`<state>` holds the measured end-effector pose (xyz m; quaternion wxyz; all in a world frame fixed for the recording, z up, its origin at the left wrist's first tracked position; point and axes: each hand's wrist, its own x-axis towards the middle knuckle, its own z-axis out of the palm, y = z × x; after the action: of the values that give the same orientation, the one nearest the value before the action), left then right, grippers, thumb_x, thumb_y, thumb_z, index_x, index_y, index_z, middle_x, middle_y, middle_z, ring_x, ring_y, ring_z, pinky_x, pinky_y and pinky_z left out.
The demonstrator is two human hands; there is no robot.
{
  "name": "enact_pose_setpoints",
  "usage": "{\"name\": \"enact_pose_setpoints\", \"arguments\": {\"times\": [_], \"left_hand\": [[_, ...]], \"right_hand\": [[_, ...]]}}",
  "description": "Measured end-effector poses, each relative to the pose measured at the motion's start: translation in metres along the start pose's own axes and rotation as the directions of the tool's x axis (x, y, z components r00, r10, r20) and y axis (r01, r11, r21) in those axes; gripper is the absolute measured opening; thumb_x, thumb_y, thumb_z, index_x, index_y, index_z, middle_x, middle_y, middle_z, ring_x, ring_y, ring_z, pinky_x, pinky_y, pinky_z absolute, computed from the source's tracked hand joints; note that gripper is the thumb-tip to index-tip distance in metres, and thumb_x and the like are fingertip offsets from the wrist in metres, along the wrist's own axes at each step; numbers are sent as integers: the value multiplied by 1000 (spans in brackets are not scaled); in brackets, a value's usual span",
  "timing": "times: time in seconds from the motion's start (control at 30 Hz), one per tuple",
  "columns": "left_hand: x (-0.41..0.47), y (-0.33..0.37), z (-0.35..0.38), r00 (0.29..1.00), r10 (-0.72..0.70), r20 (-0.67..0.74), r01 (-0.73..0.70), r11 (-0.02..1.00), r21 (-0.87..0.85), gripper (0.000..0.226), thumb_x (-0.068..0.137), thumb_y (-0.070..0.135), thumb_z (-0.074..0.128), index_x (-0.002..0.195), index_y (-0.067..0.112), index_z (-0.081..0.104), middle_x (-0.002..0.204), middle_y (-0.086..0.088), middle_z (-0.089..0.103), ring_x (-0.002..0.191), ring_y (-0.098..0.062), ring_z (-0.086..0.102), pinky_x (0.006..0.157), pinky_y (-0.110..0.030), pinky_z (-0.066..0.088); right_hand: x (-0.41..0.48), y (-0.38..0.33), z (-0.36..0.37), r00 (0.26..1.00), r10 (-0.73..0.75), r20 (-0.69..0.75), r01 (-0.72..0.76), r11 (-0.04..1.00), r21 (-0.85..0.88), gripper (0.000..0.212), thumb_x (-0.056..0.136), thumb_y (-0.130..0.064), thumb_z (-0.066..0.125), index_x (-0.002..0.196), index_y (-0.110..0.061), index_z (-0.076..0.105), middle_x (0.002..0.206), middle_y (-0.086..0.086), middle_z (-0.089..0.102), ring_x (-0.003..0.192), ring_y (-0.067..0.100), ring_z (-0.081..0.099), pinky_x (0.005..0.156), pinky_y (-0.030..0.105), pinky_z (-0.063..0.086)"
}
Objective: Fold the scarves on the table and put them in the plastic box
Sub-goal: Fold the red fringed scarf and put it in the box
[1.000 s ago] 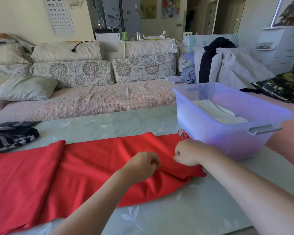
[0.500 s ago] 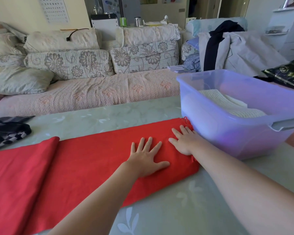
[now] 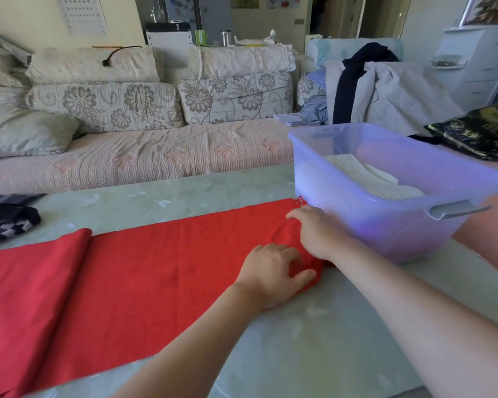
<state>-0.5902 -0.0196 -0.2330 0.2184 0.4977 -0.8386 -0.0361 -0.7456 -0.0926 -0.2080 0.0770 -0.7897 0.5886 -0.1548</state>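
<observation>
Fingers of left hand (image 3: 270, 271) and right hand (image 3: 318, 231) grip red scarf (image 3: 156, 268) end beside plastic box (image 3: 385, 225).

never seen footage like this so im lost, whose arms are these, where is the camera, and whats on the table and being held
No machine here: a person works with bare hands. The picture comes from a wide-angle camera worn on their head, looking forward and down, so the arms are theirs. On the table lies a long red scarf, spread out. The left hand pinches its near end corner; the right hand grips the far corner of that end. Beside them stands a translucent plastic box holding a folded cream knitted scarf. A dark checked scarf lies at the table's left edge.
</observation>
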Motion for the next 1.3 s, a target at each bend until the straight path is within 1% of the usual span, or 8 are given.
{"name": "enact_pose_setpoints", "arguments": {"times": [0.1, 0.27, 0.5, 0.63, 0.87, 1.03, 1.13, 1.3], "left_hand": [[6, 22, 6, 999, -10, 44, 8, 999, 40, 31, 81, 45, 56, 104, 27, 68, 97, 2, 70, 93, -24, 64, 73, -33, 45], [-1, 23, -1, 977, -199, -79, 181, 965, -189, 15, 85, 24, 54, 93, 20, 67, 92, -2, 71, 88, -26, 63, 65, -31, 44], [-41, -16, -47, 939, -314, -139, 250, 904, -348, 3, 84, 15, 62, 82, 16, 63, 71, 4, 65, 69, -16, 58, 68, -32, 46], [-69, -48, -85, 872, -467, -147, 377, 832, -407, 15, 83, 15, 59, 74, 25, 53, 59, 6, 60, 59, -15, 61, 59, -30, 47], [-144, -117, -156, 807, -584, 86, 590, 794, -145, 9, 81, 27, 59, 74, 29, 53, 73, 10, 58, 74, -17, 55, 64, -28, 42], [-191, -155, -193, 667, -647, 369, 640, 752, 160, 23, 85, 45, 58, 97, 26, 62, 93, 7, 63, 85, -15, 59, 74, -29, 46], [-198, -179, -195, 714, -674, 191, 638, 738, 221, 18, 85, 42, 59, 94, 26, 57, 97, 4, 62, 91, -20, 58, 73, -29, 44], [-187, -192, -172, 862, -500, 84, 497, 866, 62, 22, 85, 23, 60, 105, 31, 65, 109, 2, 56, 105, -22, 55, 90, -35, 47]], "right_hand": [[-25, 5, -13, 998, -25, 64, 27, 999, -34, 52, 85, -3, 48, 126, -32, 62, 131, -6, 55, 122, 19, 53, 103, 38, 43], [-49, -10, -24, 878, 6, 479, 85, 982, -168, 52, 70, -14, 53, 116, -38, 60, 122, 2, 57, 115, 28, 57, 94, 42, 53], [-26, -58, -19, 992, 128, 11, -119, 950, -287, 37, 81, -8, 53, 108, -26, 70, 113, 2, 68, 107, 28, 65, 90, 38, 54], [-8, -121, -23, 965, 192, -176, -200, 980, -25, 31, 80, -10, 51, 99, -19, 73, 102, 8, 71, 100, 33, 66, 82, 34, 53], [0, -243, 18, 996, -64, 55, 16, 782, 623, 43, 71, -10, 50, 85, -42, 75, 92, -21, 73, 104, 7, 67, 100, 29, 47], [-12, -283, 63, 865, -410, 287, 128, 736, 665, 67, 89, 2, 65, 146, -30, 47, 160, -2, 25, 128, 25, 57, 93, 15, 46], [-12, -279, 72, 905, -379, 191, 241, 830, 503, 63, 88, -1, 63, 143, -30, 51, 156, -2, 36, 109, 18, 65, 94, 16, 44], [-20, -242, 62, 927, -330, 178, 283, 927, 245, 22, 86, -15, 64, 96, -34, 69, 102, -15, 69, 82, -6, 57, 83, 21, 45]]}}
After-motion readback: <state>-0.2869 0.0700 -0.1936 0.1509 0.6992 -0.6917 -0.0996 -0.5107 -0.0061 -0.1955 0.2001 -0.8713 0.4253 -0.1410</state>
